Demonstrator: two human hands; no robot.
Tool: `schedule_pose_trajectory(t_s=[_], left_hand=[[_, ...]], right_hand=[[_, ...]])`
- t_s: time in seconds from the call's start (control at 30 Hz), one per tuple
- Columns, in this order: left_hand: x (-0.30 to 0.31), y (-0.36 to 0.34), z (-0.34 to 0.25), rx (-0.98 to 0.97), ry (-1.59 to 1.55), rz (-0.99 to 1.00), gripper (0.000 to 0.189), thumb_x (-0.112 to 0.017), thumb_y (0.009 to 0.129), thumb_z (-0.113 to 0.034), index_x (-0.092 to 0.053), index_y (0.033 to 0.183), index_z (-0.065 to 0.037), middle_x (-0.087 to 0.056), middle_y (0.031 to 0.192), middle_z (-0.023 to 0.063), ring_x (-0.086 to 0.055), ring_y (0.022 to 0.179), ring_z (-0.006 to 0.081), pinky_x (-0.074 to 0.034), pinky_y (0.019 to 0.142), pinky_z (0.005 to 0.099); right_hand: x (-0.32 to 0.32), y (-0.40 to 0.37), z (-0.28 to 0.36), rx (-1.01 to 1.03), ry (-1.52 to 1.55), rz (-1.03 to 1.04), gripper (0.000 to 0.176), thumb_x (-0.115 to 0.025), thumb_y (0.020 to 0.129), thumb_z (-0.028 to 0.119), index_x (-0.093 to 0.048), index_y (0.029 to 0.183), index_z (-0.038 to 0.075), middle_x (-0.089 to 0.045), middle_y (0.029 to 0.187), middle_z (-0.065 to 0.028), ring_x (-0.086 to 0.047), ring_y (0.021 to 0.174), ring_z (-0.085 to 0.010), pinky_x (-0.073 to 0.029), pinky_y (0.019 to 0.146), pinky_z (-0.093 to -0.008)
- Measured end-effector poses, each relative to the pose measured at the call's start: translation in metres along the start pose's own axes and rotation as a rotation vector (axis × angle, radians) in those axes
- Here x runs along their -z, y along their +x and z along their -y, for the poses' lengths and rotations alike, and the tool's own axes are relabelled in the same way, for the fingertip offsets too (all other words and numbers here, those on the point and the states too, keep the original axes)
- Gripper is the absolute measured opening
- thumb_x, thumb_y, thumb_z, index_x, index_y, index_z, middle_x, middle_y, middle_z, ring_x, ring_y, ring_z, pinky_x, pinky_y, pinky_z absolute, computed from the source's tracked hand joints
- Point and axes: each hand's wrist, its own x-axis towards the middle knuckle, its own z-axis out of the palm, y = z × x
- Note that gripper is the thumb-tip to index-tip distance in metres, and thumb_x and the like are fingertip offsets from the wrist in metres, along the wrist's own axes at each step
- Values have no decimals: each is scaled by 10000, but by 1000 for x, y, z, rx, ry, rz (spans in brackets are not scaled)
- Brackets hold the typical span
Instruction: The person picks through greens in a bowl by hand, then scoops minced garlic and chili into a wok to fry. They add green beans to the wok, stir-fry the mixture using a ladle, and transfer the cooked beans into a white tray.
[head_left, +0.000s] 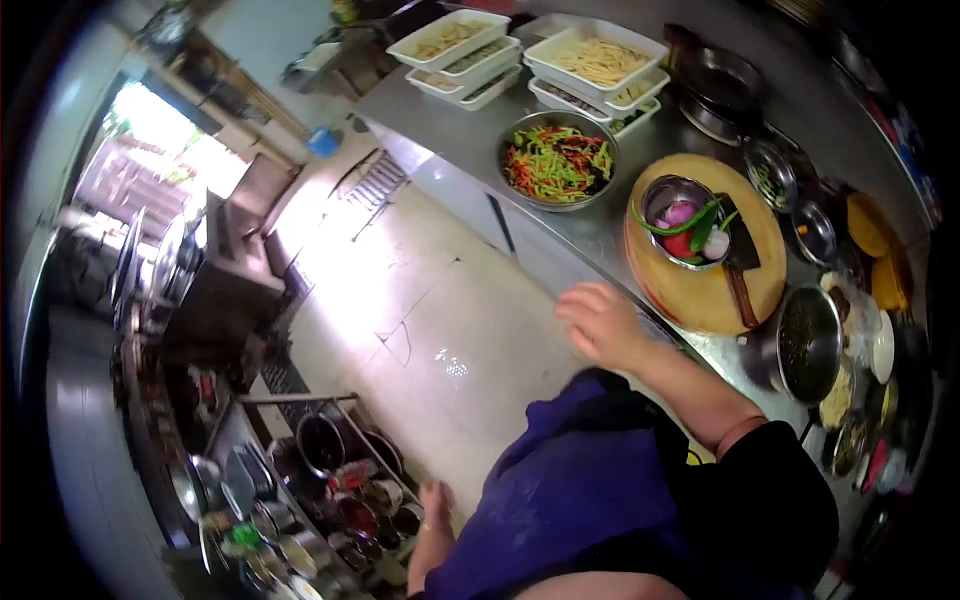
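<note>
My right hand [598, 325] hangs over the floor beside the counter edge, holding nothing, its fingers loosely bent and a little apart. Closest to it is a round wooden cutting board [655, 285] on the counter. On that board stands a metal bowl [655, 195] with a purple onion [680, 213], green peppers [705, 222], a red vegetable [678, 245] and a white bulb like garlic [716, 243]. A cleaver [742, 270] with a wooden handle lies beside the bowl. My left hand [437, 500] is low at my side, near the shelf; its fingers are too foreshortened to read.
Stacked white trays [597, 65] of cut food and a bowl [560, 160] of shredded peppers stand along the counter [450, 140]. A steel pot [808, 345] sits past the board. Opposite is a shelf [300, 490] crowded with pots. Tiled floor [450, 330] lies between.
</note>
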Motion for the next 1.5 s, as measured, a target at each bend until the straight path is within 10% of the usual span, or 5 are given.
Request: schedule_pose_trajectory(t_s=[0.27, 0.67, 0.93, 1.27, 1.5], left_hand=[[-137, 195, -349, -241, 134, -3, 351, -587, 866, -158, -469, 1190, -88, -606, 925, 70, -595, 747, 180, -485, 597, 300], [-276, 284, -522, -359, 232, 250, 242, -575, 848, -52, -540, 1075, 25, -632, 852, 94, -588, 704, 132, -473, 598, 238], [-476, 429, -733, -1581, 990, 536, 130, -650, 753, -121, -574, 653, -91, -592, 679, 74, -582, 661, 273, -466, 573, 358], [-570, 464, -778, -1563, 1150, 808, 150, -679, 712, -280, -607, 638, -171, -575, 579, 68, -569, 518, 295, -455, 479, 404], [-563, 469, -788, -1570, 1202, 929, 341, -669, 737, -299, -661, 1045, -152, -662, 991, 85, -632, 853, 318, -509, 738, 437]], right_hand=[[40, 81, -100, -337, -306, -233, 272, -655, 712, 56, -649, 982, 90, -620, 1069, -97, -579, 976, -302, -478, 839, -386], [58, 379, -253, -207, -550, -259, 250, -675, 712, 100, -656, 960, 89, -632, 1021, -79, -572, 962, -294, -470, 823, -390], [25, 511, -411, -642, -890, 134, 267, -673, 725, 180, -648, 975, 90, -628, 1064, -100, -561, 1024, -307, -435, 904, -448], [-34, 575, -611, -1354, -837, 766, 285, -578, 801, 148, -624, 1072, 72, -637, 1105, -142, -592, 1025, -338, -355, 985, -541], [-24, 552, -625, -1170, -881, 771, 302, -594, 780, 60, -640, 1077, 92, -655, 1052, -153, -620, 975, -321, -368, 1010, -502]])
